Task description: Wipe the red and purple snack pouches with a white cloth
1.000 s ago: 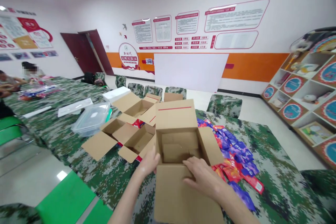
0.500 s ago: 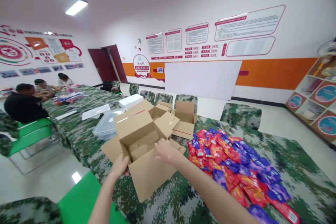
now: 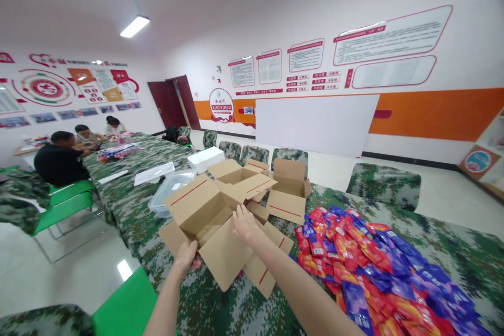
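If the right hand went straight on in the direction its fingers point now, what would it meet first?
Probably the open cardboard box at the right hand: its far inner wall or the raised red-lined flap, though depth is hard to judge.

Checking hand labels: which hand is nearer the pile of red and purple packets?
Right. The right hand touches the open box, left of the packets; the left hand grips the same box farther left.

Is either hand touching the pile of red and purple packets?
No, the left hand and right hand are both on the open cardboard box, left of the packets.
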Tool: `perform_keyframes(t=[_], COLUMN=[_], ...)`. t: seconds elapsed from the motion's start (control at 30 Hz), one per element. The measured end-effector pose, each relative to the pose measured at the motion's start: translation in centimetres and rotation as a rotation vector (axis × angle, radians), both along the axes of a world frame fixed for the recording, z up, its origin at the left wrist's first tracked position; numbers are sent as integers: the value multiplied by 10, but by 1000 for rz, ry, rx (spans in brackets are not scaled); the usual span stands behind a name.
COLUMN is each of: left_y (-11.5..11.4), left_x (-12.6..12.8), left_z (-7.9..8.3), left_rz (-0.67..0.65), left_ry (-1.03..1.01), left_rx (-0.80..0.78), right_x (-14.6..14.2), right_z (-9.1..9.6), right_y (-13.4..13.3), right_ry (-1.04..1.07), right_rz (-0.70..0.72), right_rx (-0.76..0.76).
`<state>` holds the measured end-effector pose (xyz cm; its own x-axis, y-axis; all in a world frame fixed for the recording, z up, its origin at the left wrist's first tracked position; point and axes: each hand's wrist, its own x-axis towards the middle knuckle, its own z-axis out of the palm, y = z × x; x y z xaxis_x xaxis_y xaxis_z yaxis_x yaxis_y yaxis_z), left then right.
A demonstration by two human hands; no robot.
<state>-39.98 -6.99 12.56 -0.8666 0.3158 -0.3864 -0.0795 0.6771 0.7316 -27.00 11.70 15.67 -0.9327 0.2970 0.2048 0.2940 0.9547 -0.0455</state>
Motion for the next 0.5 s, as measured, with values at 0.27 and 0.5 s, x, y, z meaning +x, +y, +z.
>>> perform_keyframes(t=[0.27, 0.5], left_y=[28, 42], left_x=[-24, -28], left_z=[-12, -20], left_rz=[-11, -18], left_ry=[-39, -51], left_rx=[-34, -27], right_x=[-13, -11], right_z=[-19, -42], right_y=[24, 35], right_ry=[-66, -38], right_rz=[-4, -18], right_rx=[-39, -12])
